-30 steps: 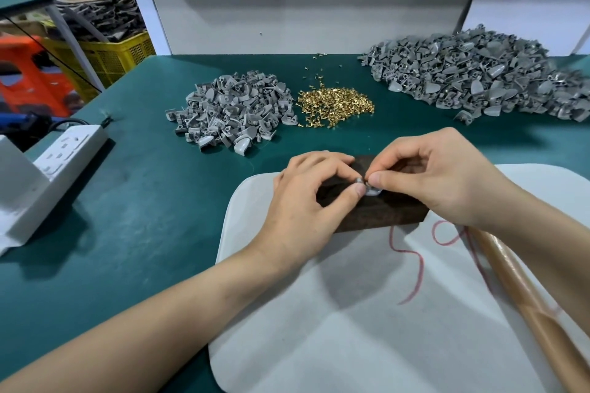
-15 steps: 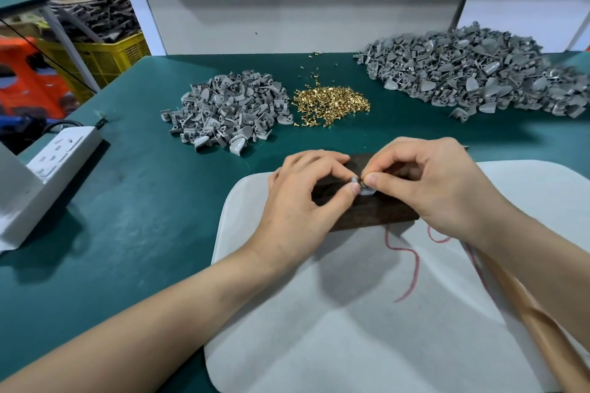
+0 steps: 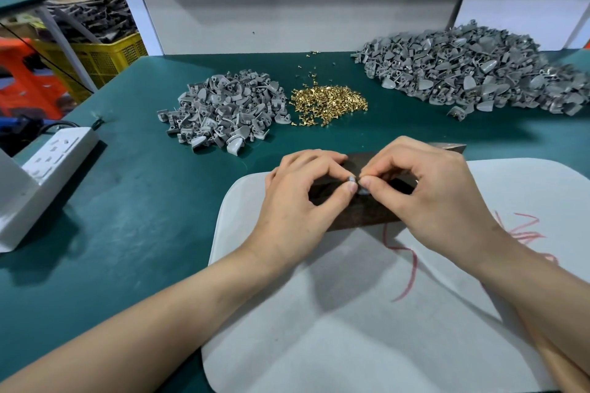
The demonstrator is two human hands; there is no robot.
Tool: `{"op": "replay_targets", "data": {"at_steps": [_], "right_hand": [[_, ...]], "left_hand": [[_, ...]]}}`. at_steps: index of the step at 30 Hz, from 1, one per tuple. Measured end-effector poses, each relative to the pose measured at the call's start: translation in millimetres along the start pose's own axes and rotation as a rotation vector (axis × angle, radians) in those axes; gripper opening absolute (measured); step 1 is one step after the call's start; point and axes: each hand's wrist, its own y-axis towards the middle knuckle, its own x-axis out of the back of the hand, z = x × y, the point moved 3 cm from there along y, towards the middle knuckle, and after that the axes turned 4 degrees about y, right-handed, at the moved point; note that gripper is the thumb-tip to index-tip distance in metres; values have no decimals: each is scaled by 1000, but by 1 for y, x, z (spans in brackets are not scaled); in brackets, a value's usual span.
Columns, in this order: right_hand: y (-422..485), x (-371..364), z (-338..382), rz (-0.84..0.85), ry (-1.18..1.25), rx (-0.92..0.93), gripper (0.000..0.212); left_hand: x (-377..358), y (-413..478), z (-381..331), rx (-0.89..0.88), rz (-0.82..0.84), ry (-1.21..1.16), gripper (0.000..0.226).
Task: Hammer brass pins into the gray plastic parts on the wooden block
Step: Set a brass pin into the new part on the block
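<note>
A dark wooden block (image 3: 360, 212) lies on a white mat (image 3: 367, 313). My left hand (image 3: 298, 201) pinches a small gray plastic part (image 3: 357, 183) on top of the block. My right hand (image 3: 427, 191) meets it from the right, thumb and forefinger pinched at the part; whatever they hold is too small to see. A heap of brass pins (image 3: 329, 102) lies on the green table beyond the block. The hammer's metal head (image 3: 451, 147) pokes out behind my right hand, and a bit of its wooden handle (image 3: 566, 373) shows by my right forearm.
A small heap of gray parts (image 3: 223, 110) lies left of the pins and a large heap (image 3: 472, 70) at the back right. A white power strip (image 3: 59, 150) sits at the table's left edge. A yellow crate (image 3: 102, 60) stands beyond the table.
Both hands stay pinched together over the block, with only slight finger shifts. The view has drifted a little.
</note>
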Motion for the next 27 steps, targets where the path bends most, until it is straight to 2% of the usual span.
{"op": "replay_targets", "data": {"at_steps": [7,15,22,27], "right_hand": [[3,-3,-2,12,86,-81,8],[11,0,-4,107,87,-173,12],[21,2,7,209,-83,-205,12],[20,2,11,206,-112,-213,11]], "left_hand": [[0,0,0,-2,3,-7,6],[0,1,1,-11,-2,-7,5],[-1,1,0,-10,0,9,6],[-1,1,-1,4,4,8,5]]}}
